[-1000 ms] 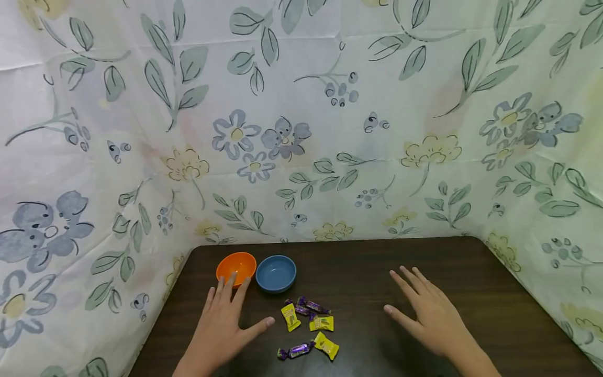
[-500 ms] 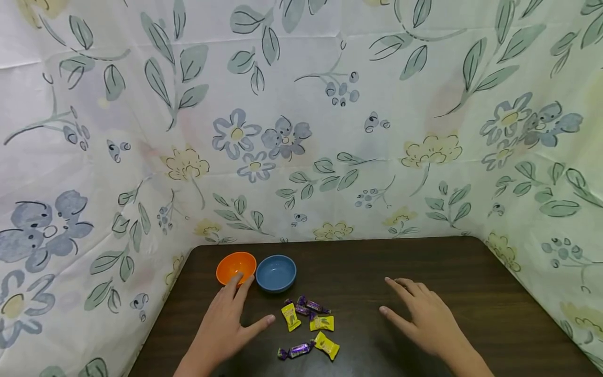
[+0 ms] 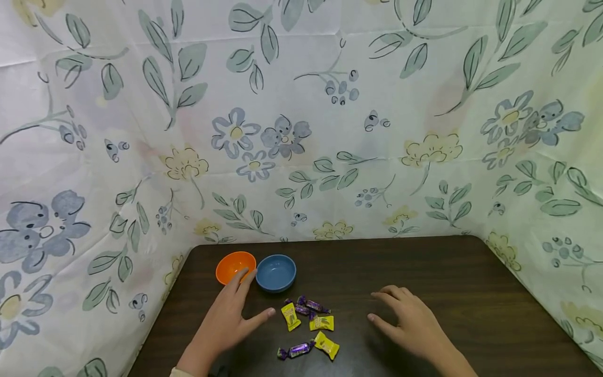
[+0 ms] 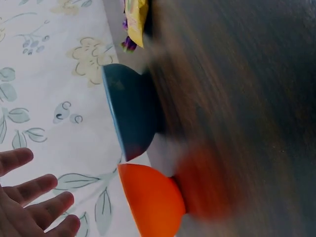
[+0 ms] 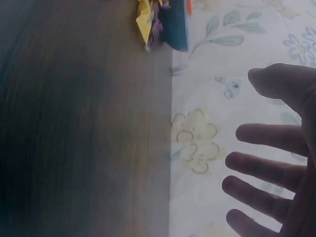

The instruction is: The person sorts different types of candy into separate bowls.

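My left hand (image 3: 228, 317) hovers in front of the orange bowl (image 3: 230, 264), its fingertips overlapping the bowl's near rim in the head view. Its fingers are spread and hold nothing. Touching the orange bowl's right side or nearly so is a blue bowl (image 3: 276, 274). Several wrapped candies lie between the hands: yellow ones such as a yellow candy (image 3: 326, 345), and purple ones such as a purple candy (image 3: 299, 350). To their right, my right hand (image 3: 412, 322) is held above the table with loosely bent fingers and nothing in them. In the right wrist view its fingers (image 5: 269, 138) are apart.
The dark wooden table (image 3: 358, 272) has rounded far corners. A white floral cloth (image 3: 301, 131) hangs behind the table and along both sides. Both bowls stand near the table's far left corner.
My right hand has moved left and slightly nearer to me, its fingers bending a little more. My left hand has shifted slightly and turned a bit. Bowls and candies have stayed put.
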Demonstrator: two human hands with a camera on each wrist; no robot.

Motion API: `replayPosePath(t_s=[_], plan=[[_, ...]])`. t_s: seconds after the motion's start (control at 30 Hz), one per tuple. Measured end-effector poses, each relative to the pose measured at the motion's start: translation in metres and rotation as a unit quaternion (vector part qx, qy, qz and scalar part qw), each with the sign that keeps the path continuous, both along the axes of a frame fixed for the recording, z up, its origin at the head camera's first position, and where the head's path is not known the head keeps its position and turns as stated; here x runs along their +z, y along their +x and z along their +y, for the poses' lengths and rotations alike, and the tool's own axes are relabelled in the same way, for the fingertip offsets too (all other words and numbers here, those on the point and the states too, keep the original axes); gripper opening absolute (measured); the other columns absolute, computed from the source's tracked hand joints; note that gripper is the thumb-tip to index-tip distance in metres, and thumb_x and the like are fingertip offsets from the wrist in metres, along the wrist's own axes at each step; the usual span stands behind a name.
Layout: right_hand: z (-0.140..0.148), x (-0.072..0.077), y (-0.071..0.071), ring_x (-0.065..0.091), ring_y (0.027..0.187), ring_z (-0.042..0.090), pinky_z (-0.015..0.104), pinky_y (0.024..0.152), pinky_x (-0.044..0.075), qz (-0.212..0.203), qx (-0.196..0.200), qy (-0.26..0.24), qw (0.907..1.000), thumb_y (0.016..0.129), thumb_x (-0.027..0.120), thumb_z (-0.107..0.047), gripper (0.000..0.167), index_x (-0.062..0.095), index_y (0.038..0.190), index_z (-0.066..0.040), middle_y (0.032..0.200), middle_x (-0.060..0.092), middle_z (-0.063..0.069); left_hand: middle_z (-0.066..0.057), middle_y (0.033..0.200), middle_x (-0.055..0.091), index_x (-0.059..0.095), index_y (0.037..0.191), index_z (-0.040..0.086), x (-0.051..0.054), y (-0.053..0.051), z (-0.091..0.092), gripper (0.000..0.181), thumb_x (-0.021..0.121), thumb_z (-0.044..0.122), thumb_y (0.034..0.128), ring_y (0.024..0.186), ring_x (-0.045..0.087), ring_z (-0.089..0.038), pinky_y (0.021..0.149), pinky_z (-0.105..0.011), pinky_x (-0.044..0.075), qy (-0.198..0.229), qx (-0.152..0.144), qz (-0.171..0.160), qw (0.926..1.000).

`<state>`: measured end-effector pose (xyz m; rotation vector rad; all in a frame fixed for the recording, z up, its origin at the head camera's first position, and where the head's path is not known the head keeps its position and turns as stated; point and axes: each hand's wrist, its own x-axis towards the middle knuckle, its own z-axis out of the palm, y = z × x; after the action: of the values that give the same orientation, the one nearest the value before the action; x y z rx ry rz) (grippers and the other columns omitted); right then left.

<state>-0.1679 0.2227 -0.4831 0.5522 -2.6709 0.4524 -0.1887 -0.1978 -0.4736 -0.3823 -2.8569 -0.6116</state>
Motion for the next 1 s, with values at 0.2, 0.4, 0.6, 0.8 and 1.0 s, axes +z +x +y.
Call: replayPosePath(t_s=[0.2,0.4,0.6,0.8,1.0], plan=[[-0.008,-0.006,0.000,0.068,0.102,0.010,0.037,0.080,0.060,-0.016,0.011,-0.026,0.9995,0.088,0.086,-0.043,0.034,0.078,0.118,-0.028,0.116,0.068,-0.016,-0.019,0.167,0.040,0.039,0.166,0.019,-0.007,-0.011,0.000,0.103,0.062,0.083,0.0884,0.146,0.051,-0.042,0.116,-0.066,0.046,-0.011,-0.028,0.017,0.9994],[-0.016,-0.011,-0.001,0.067,0.099,0.009,0.035,0.078,0.060,-0.025,0.027,-0.028,0.9989,0.088,0.087,-0.042,0.034,0.079,0.117,-0.026,0.114,0.067,-0.016,-0.020,0.168,0.040,0.041,0.165,0.016,-0.011,-0.021,0.004,0.100,0.066,0.078,0.0897,0.149,0.048,-0.042,0.118,-0.065,0.044,-0.020,-0.060,0.019,0.9978],[-0.025,-0.016,-0.003,0.069,0.095,0.009,0.034,0.075,0.060,-0.043,0.063,-0.029,0.9967,0.092,0.082,-0.045,0.032,0.079,0.115,-0.023,0.111,0.068,-0.015,-0.019,0.169,0.039,0.042,0.164,0.015,-0.012,-0.032,0.005,0.105,0.059,0.085,0.0883,0.150,0.048,-0.042,0.120,-0.064,0.042,-0.025,-0.053,0.012,0.9982],[-0.034,-0.021,-0.006,0.069,0.092,0.009,0.032,0.071,0.058,-0.096,0.093,-0.020,0.9908,0.096,0.076,-0.050,0.035,0.078,0.115,-0.020,0.107,0.071,-0.011,-0.017,0.172,0.035,0.042,0.164,0.015,-0.017,-0.044,0.008,0.104,0.057,0.085,0.0889,0.153,0.043,-0.043,0.122,-0.064,0.039,-0.023,-0.055,0.009,0.9982],[-0.046,-0.028,-0.008,0.064,0.088,0.005,0.029,0.067,0.055,-0.139,0.121,-0.003,0.9829,0.096,0.075,-0.055,0.038,0.078,0.114,-0.022,0.104,0.068,-0.012,-0.018,0.171,0.036,0.043,0.164,0.015,-0.020,-0.055,0.009,0.104,0.056,0.086,0.0891,0.151,0.046,-0.044,0.120,-0.065,0.041,-0.023,-0.053,0.007,0.9983]])
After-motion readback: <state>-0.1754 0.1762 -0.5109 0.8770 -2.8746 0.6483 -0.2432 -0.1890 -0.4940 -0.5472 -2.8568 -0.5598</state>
